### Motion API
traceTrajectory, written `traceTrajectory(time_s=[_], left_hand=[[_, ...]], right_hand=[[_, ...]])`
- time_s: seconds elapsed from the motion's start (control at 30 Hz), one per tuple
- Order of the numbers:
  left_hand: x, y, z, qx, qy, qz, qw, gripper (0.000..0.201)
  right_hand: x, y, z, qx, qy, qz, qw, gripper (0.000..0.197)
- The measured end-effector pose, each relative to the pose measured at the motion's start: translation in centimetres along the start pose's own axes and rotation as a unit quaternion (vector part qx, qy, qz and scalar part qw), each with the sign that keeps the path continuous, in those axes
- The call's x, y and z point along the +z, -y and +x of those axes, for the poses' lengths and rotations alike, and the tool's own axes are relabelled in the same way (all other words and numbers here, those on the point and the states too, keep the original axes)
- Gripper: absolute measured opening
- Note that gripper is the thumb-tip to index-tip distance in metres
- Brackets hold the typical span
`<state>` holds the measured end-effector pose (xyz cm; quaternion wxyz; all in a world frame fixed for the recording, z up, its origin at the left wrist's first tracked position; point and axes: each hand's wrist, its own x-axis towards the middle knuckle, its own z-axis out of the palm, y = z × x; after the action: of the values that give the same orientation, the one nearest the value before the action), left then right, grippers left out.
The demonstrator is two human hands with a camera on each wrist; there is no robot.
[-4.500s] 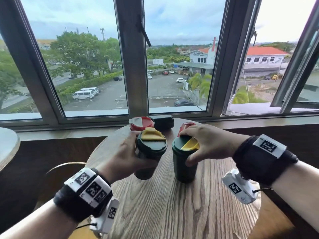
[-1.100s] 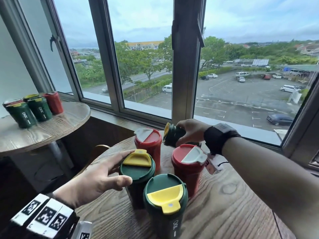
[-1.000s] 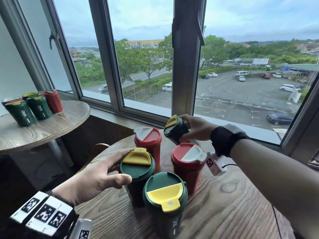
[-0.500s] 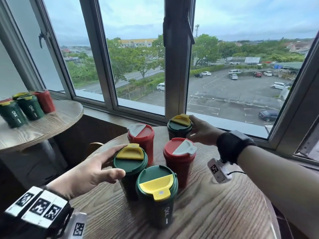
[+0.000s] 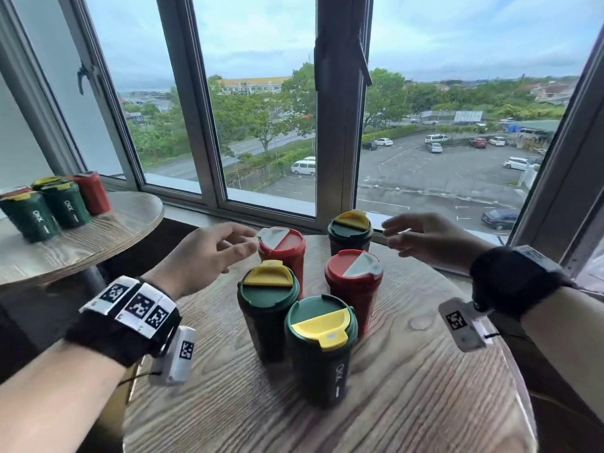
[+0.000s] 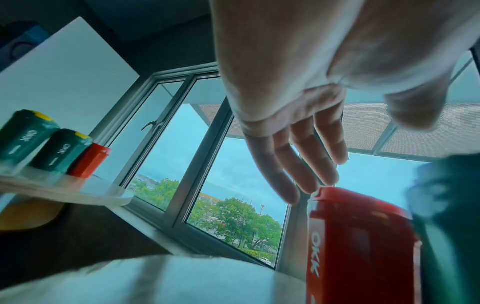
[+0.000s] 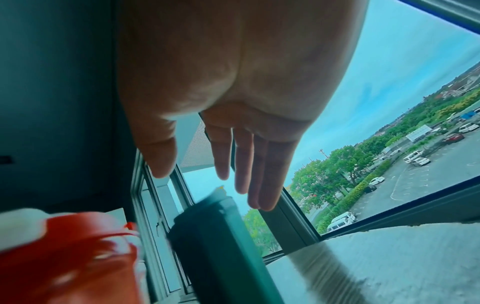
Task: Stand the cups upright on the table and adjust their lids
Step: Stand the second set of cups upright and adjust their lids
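Cups, five of them, stand upright with closed lids in a tight group on the round desk (image 5: 408, 403): three green cups (image 5: 322, 348) with yellow flaps and two red cups (image 5: 353, 282) with white flaps; what they contain is hidden. Half a second ago the right hand (image 5: 425, 238) gripped the far green cup (image 5: 349, 232) and the left hand (image 5: 202, 253) touched a near green one. Now both hands hover beside the group with relaxed, spread fingers, holding nothing.

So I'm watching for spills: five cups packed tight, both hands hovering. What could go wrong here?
The left hand hovers at the rear red cup; a nudge could topple it into its close neighbours. The right hand could clip the rear green cup, which stands near the round table's window edge.
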<state>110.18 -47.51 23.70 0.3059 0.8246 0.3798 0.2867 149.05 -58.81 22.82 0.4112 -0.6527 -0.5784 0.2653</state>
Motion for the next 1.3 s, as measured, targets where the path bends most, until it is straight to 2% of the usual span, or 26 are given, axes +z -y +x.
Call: traceTrajectory(time_s=[0.07, 0.17, 0.27, 0.4, 0.57, 0.73, 1.0, 1.17, 1.3], left_hand=[[-0.3, -0.1, 2.3, 0.013, 0.006, 0.044, 0.999, 0.046], [-0.4, -0.4, 5.5, 0.021, 0.072, 0.120, 0.990, 0.054], [-0.4, -0.6, 8.1, 0.012, 0.125, 0.172, 0.977, 0.053], [0.0, -0.6, 10.2, -0.017, 0.191, 0.134, 0.972, 0.031], [0.3, -0.2, 11.7, -0.053, 0.220, 0.059, 0.972, 0.022], [0.3, -0.3, 12.2, -0.073, 0.239, -0.002, 0.968, 0.020], [1.8, -2.4, 10.8, -0.053, 0.259, -0.018, 0.964, 0.025], [2.6, -3.0, 10.4, -0.044, 0.257, -0.015, 0.965, 0.013], [2.9, -2.8, 10.3, -0.038, 0.250, -0.012, 0.968, 0.022]], right_hand=[[0.4, 1.7, -1.7, -0.011, 0.007, -0.020, 1.000, 0.036], [1.4, 4.1, -3.7, -0.002, 0.031, -0.087, 0.996, 0.057], [2.4, 5.2, -4.4, 0.049, 0.008, -0.146, 0.988, 0.043], [3.7, 6.5, -4.8, 0.170, -0.006, -0.096, 0.981, 0.026], [5.1, 8.4, -4.7, 0.263, -0.040, -0.071, 0.961, 0.026], [6.2, 9.4, -4.6, 0.312, -0.072, -0.069, 0.945, 0.028], [6.8, 10.6, -4.4, 0.336, -0.099, -0.081, 0.933, 0.025], [6.8, 10.4, -3.9, 0.341, -0.105, -0.088, 0.930, 0.027], [6.9, 10.3, -3.4, 0.335, -0.102, -0.086, 0.933, 0.028]])
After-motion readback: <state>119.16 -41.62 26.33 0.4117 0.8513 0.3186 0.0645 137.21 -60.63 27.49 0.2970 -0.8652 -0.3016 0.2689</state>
